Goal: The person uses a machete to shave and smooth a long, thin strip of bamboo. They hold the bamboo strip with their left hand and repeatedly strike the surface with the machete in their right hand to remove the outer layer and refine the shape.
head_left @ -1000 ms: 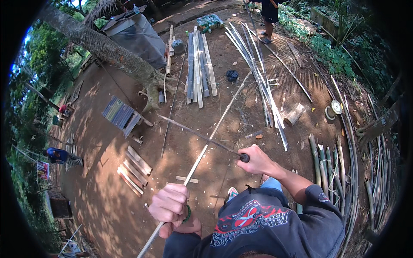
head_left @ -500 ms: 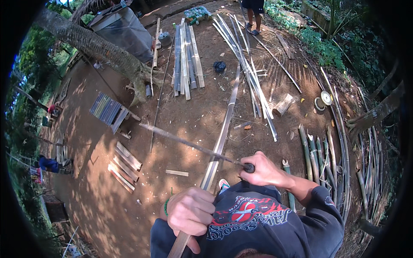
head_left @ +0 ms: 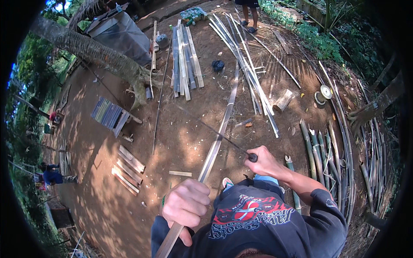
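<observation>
My left hand (head_left: pixel 186 204) is closed round the lower part of a long split bamboo strip (head_left: pixel 228 107), which slants up and away over the ground ahead of me. My right hand (head_left: pixel 266 164) grips the dark handle of a machete (head_left: pixel 234 145). The machete's blade points to the upper left and crosses the strip in the picture, above my left hand. Seen nearly edge-on, it looks thin, and I cannot tell whether it touches the strip.
Bamboo slats (head_left: pixel 183 64) lie ahead, with thin strips (head_left: pixel 247 64) to their right. A slatted bench (head_left: pixel 110 112) and short pieces (head_left: pixel 129 165) are at left. Green poles (head_left: pixel 316 150) and a spool (head_left: pixel 325 92) are at right. A person's legs (head_left: pixel 250 19) stand beyond.
The machete has turned more edge-on, and its blade crosses the strip farther from my left hand. My left hand has shifted slightly left with the strip; my right hand has moved slightly away and right.
</observation>
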Demonstrator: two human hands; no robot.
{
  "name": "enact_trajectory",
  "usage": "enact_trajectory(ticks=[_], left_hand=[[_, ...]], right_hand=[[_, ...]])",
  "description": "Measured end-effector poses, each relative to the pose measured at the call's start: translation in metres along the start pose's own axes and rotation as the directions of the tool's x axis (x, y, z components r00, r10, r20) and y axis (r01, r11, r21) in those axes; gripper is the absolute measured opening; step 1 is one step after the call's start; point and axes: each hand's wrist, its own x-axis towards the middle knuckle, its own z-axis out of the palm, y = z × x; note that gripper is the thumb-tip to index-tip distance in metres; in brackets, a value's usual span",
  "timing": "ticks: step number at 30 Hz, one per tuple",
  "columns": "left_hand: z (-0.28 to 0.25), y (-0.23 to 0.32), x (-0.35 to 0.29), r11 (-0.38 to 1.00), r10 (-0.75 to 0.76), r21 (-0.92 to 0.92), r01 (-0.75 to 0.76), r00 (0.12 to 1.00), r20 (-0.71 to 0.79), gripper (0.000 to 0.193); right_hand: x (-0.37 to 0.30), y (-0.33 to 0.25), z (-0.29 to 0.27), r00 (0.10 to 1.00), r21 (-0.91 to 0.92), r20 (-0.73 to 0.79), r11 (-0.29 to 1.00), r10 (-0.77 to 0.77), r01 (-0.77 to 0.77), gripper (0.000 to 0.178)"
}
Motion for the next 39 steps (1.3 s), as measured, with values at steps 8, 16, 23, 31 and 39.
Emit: enact_trajectory(ticks=[8,16,23,31,39], left_hand=[[0.004,-0.004,0.0,0.999,-0.035,0.013,0.035,0.999,0.002,0.062],[0.014,-0.013,0.006,0.999,-0.008,-0.046,0.005,0.998,-0.069,0.064],[-0.002,0.002,-0.006,0.999,-0.002,-0.032,0.0,0.998,-0.065,0.06],[-0.001,-0.013,0.007,1.0,0.006,-0.013,-0.007,0.996,-0.084,0.063],[-0.002,-0.012,0.004,0.996,-0.005,-0.092,-0.004,0.996,-0.088,0.065]], right_hand=[[-0.014,-0.02,0.006,0.968,0.006,0.044,0.969,-0.247,0.247,0.021],[0.013,0.001,-0.007,0.998,-0.028,0.005,0.998,-0.062,0.062,0.024],[0.038,0.06,0.011,0.997,0.011,-0.056,0.998,0.055,-0.055,0.022],[0.028,0.015,0.01,0.947,0.089,0.01,0.944,-0.321,0.318,0.022],[0.101,0.123,-0.009,0.975,-0.238,-0.201,0.961,0.095,-0.143,0.029]])
